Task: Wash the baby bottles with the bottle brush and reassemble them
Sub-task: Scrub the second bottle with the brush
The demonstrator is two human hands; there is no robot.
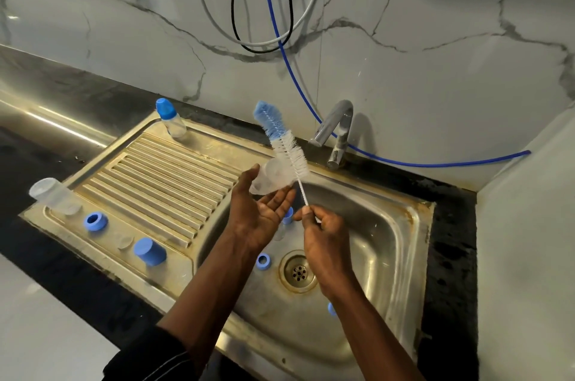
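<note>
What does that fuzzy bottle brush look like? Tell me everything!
The bottle brush has a thin white stem, white bristles along its middle and a fluffy blue tip. It tilts, tip upward, above the sink. The right hand pinches the stem's lower end. Its white bristles overlap the clear bottle in the left hand; whether they touch is unclear.

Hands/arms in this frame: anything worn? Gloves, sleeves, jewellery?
No gloves, rings or watch on left hand or right hand. Forearms bare. Black sleeve with a thin pale line at the left elbow; none shows on the right.
</note>
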